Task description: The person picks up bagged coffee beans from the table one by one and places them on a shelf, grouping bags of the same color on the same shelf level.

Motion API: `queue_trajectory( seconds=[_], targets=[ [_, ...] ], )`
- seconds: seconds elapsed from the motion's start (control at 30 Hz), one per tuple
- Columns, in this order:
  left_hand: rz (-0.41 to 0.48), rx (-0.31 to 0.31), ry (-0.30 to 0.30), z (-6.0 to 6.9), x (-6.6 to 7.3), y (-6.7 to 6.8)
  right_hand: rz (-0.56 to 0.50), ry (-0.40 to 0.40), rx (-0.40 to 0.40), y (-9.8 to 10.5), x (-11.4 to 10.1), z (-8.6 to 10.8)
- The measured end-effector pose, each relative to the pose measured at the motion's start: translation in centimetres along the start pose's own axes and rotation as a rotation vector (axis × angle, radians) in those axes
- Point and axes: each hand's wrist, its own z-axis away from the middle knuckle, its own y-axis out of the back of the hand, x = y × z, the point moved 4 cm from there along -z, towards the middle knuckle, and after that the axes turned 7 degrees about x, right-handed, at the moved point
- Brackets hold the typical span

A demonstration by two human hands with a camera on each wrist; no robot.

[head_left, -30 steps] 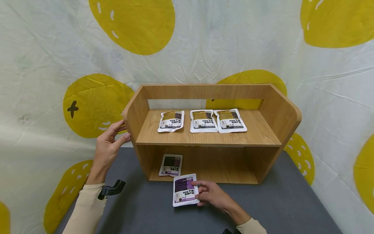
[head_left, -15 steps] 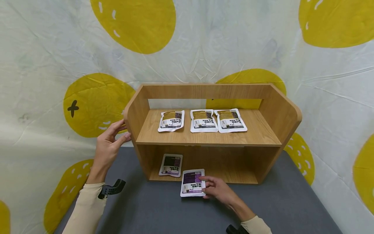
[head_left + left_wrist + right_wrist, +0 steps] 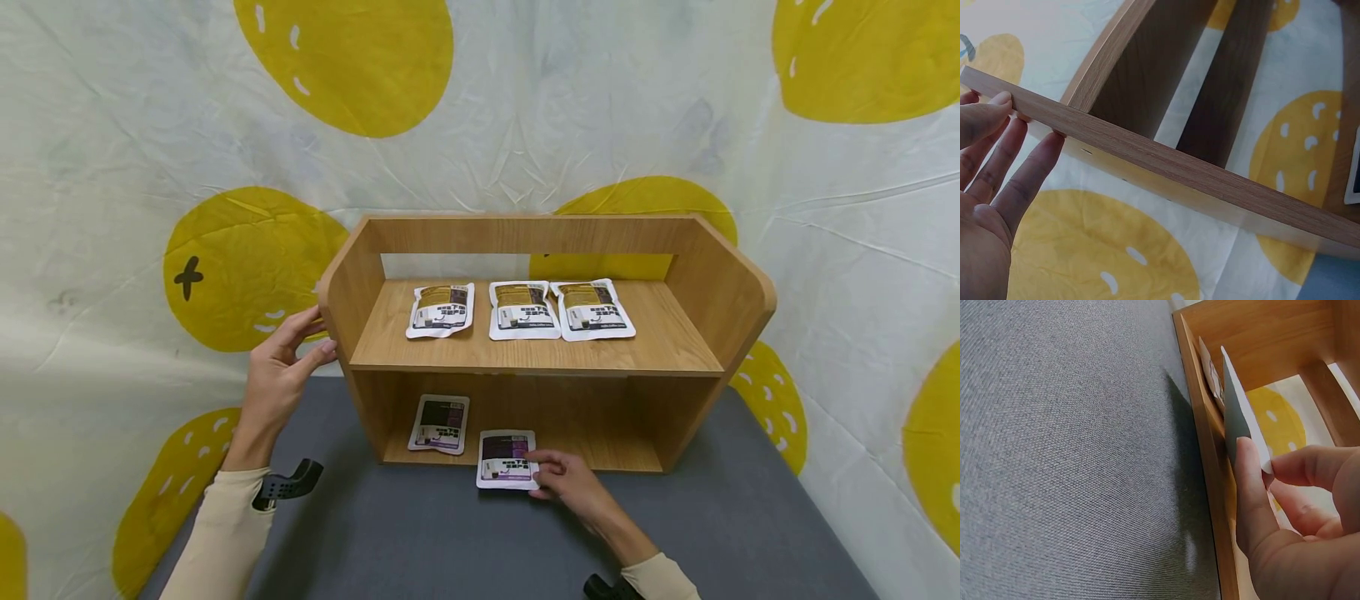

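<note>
In the head view, my right hand (image 3: 573,487) pinches the side of a flat white-edged pouch (image 3: 507,461) with a black and purple label. It is held at the front edge of the lower shelf, and the right wrist view catches the pouch (image 3: 1241,415) nearly edge-on between thumb and fingers. My left hand (image 3: 281,379) rests its fingertips on the left side panel of the wooden shelf unit (image 3: 536,358); its fingers (image 3: 1029,169) look fairly straight from the left wrist. Left of the held pouch, a similar pouch (image 3: 439,424) lies inside the lower compartment.
Three pouches with gold and black labels lie on the upper shelf: a left one (image 3: 441,311), a middle one (image 3: 524,310) and a right one (image 3: 592,309). The unit stands on a grey cloth surface (image 3: 420,542), before a patterned curtain (image 3: 495,117).
My right hand has carried the held pouch to the right and up toward the lower shelf, and the pouch now looks tilted flatter. The left hand has stayed where it was.
</note>
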Motion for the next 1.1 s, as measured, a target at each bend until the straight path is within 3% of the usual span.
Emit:
queue_trajectory(
  seconds=[0.53, 1.1],
  targets=[
    [0.0, 0.0, -0.008, 0.03, -0.04, 0.02, -0.076, -0.021, 0.014, 0.21, -0.03, 0.29],
    [-0.002, -0.002, -0.002, -0.03, -0.08, 0.01, -0.095, -0.023, 0.095, 0.06, 0.16, 0.33]
  ],
)
